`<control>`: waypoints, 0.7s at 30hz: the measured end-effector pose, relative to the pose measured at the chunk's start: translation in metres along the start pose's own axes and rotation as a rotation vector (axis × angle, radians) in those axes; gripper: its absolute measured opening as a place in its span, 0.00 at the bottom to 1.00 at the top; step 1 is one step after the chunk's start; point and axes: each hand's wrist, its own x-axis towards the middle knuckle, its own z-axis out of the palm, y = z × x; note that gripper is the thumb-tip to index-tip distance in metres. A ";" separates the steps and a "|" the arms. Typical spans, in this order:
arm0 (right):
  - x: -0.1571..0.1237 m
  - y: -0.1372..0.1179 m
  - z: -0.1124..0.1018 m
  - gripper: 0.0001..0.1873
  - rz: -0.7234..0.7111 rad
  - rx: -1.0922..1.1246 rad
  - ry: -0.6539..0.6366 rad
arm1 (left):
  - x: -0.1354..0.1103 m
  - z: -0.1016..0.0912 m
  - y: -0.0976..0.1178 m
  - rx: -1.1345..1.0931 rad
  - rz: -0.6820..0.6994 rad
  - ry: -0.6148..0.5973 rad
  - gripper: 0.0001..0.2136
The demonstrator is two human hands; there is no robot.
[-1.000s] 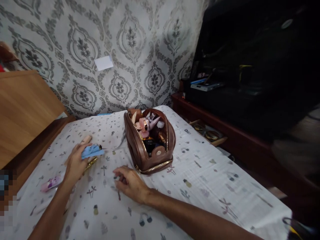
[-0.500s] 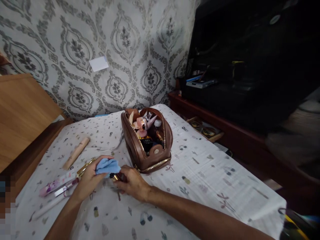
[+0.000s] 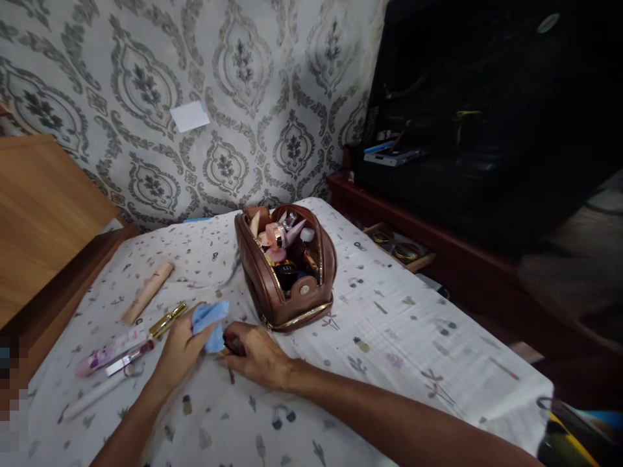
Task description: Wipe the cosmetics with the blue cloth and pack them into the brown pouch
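Observation:
My left hand (image 3: 176, 353) is closed round a light blue cloth (image 3: 213, 323). Against the cloth, my right hand (image 3: 263, 358) grips a small black-and-gold cosmetic item (image 3: 226, 349), mostly hidden by fingers and cloth. Just behind my hands stands a brown makeup bag (image 3: 260, 285), unzipped and full of cosmetics, among them a pink jar (image 3: 276, 237) and a black case (image 3: 286, 275). Left of my left hand lie a gold tube (image 3: 168, 320), a beige tube (image 3: 148, 293), a pink-and-white tube (image 3: 109, 354), a clear-and-pink lip gloss tube (image 3: 130, 359) and a slim white stick (image 3: 95, 397).
A white patterned sheet (image 3: 389, 363) covers the surface under everything. Wooden furniture (image 3: 48, 214) borders it on the left. On the right are a dark red cabinet (image 3: 467, 298), a small open drawer (image 3: 418, 261) and a large black screen (image 3: 477, 130). Patterned wallpaper rises behind.
The blue cloth has come down over the black-and-gold item in my right hand, covering most of it. My left hand has shifted slightly, showing more of the gold tube.

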 end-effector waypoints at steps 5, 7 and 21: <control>-0.001 -0.002 -0.001 0.11 -0.006 0.036 -0.011 | -0.003 0.009 0.001 -0.190 -0.192 0.013 0.22; -0.001 -0.002 -0.001 0.10 -0.009 0.060 -0.017 | -0.005 0.014 0.001 -0.272 -0.270 0.002 0.25; 0.004 0.008 0.007 0.14 0.133 0.471 -0.061 | -0.001 0.009 -0.022 -0.388 -0.215 -0.084 0.23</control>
